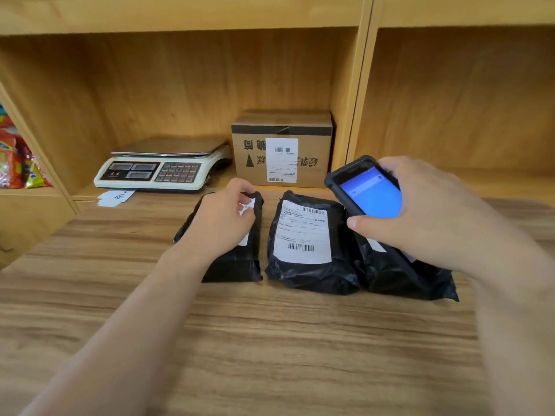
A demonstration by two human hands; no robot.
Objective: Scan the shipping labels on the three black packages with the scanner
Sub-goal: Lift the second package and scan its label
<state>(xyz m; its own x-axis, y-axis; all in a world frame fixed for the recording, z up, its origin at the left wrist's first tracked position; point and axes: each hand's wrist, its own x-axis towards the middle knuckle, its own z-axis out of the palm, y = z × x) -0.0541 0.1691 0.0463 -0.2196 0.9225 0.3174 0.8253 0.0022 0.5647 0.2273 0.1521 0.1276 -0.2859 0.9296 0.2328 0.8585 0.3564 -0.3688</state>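
The scanner (365, 193) is gripped in the right hand (426, 214) — thumb pressed on its near edge, fingers wrapped over the far end — and is held tilted above the right package (405, 274), its blue screen lit and facing up. Most of that package is hidden under the hand and scanner; only a sliver of its white label can be seen.

The left hand (223, 219) is laid on the left package (231, 253), with the fingers curled down and closed on the package's far end, where a corner of its label (247, 207) shows beside the fingertips. Whether the label itself is pinched cannot be told.

The middle package (309, 244) is taken as the landmark: it lies flat on the wooden counter (240, 340), untouched, with its label (301, 232) fully exposed and two barcodes visible. The left package lies just beside it on one side, the right package touching it on the other — all three in a row.

Behind the middle package, in the shelf opening, a cardboard box (282, 148) with its own label is seen. Further left of the box a scale (159, 166) is placed, and a paper slip (115, 198) lies at the scale's near edge. Far to the left of the row, coloured snack packets (18, 160) are glimpsed in another compartment.
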